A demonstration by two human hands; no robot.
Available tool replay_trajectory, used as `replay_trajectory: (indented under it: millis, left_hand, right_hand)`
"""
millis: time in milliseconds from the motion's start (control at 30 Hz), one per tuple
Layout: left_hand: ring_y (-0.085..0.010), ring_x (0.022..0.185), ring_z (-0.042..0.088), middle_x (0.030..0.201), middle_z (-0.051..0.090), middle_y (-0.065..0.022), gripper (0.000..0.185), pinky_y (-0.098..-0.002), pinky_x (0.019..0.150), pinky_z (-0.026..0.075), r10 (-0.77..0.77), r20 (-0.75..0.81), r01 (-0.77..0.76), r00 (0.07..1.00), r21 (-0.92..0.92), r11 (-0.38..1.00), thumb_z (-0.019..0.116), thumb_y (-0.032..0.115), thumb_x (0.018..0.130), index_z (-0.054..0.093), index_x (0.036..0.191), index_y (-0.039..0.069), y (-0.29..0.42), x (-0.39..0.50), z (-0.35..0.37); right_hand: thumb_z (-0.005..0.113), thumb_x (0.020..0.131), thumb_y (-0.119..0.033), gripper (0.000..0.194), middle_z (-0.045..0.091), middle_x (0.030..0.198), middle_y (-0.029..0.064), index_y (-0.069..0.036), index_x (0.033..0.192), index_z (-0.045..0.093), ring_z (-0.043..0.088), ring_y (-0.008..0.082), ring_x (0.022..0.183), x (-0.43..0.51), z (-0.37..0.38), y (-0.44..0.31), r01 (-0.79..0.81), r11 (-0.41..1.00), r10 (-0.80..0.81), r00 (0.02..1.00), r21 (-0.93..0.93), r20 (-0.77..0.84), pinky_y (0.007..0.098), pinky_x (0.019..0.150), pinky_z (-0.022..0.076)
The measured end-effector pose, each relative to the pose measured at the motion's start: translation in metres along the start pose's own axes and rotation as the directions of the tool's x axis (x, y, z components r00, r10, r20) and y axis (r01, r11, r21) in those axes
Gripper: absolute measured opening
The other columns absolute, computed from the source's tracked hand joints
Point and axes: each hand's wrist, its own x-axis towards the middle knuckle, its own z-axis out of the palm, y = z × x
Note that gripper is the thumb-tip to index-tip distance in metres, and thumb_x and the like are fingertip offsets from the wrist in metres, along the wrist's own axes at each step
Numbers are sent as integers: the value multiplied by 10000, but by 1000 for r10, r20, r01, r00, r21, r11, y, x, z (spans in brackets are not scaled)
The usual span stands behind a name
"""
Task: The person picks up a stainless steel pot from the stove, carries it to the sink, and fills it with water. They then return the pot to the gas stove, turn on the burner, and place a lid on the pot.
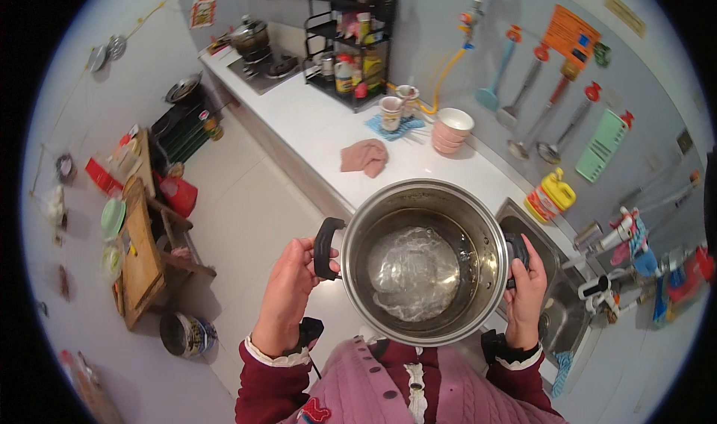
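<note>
A stainless steel pot (350,306) with two black side handles is held in front of my body, partly over the counter's edge. Clear liquid (414,273), apparently water, covers its bottom and reflects the light. My left hand (297,275) grips the left handle (325,249), the thumb and fingers around it. On the other side my right hand (526,284) has hold of the right handle (518,250), thumb on top. The sink (560,298) lies just right of the pot, below my right hand.
A pink cloth (364,157), stacked pink bowls (450,133), cups (390,113) and a black rack (347,96) stand along the white counter (297,133). A gas stove (263,68) is at its far end. A yellow bottle (550,195) stands by the sink. A bucket (185,334) sits on the floor, left.
</note>
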Motion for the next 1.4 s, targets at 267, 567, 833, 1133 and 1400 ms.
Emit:
replay_trajectory:
  millis: [267, 567, 833, 1133, 1400]
  left_hand:
    - [-158, 858, 614, 1020, 614, -103, 526, -323, 808, 474, 104, -268, -127, 958, -68, 990, 323, 457, 993, 499, 1156, -10, 20, -4, -78]
    - [-176, 841, 614, 950, 642, -90, 538, -336, 794, 468, 24, -526, -78, 850, -80, 994, 336, 504, 977, 548, 1087, 22, 64, 40, -167]
    - [-151, 778, 595, 877, 628, -71, 587, -305, 762, 465, 148, -683, -211, 715, -10, 977, 335, 541, 964, 553, 1059, 4, 123, 88, -248]
    - [-141, 809, 605, 926, 626, -63, 506, -320, 780, 492, 154, -672, -209, 724, -1, 978, 367, 495, 974, 538, 1124, 43, 182, 158, -399]
    - [-133, 831, 593, 942, 607, -54, 438, -317, 799, 481, 68, -540, -72, 839, 15, 997, 387, 460, 980, 545, 1055, 59, 263, 257, -540]
  right_hand:
    - [493, 888, -4, 472, 554, 695, 24, -14, 1352, 408, 379, 27, 418, 48, 108, 32, -100, 993, 110, 967, -55, 229, 166, 355, 273]
    - [538, 871, 19, 516, 590, 858, 59, 14, 1355, 361, 552, 77, 650, 129, 244, 90, -213, 975, 215, 810, -68, 545, 200, 568, 433]
    - [558, 870, -9, 501, 600, 770, 59, 2, 1328, 353, 553, 85, 599, 190, 397, 126, -250, 965, 220, 614, -78, 758, 199, 504, 423]
    - [497, 902, -52, 469, 578, 688, 60, -58, 1347, 349, 411, 46, 440, 225, 564, 192, -302, 944, 291, 571, -134, 768, 169, 367, 294]
    - [552, 902, -112, 515, 567, 709, 48, -84, 1371, 341, 365, 33, 410, 227, 677, 226, -234, 948, 317, 714, -215, 624, 162, 344, 258]
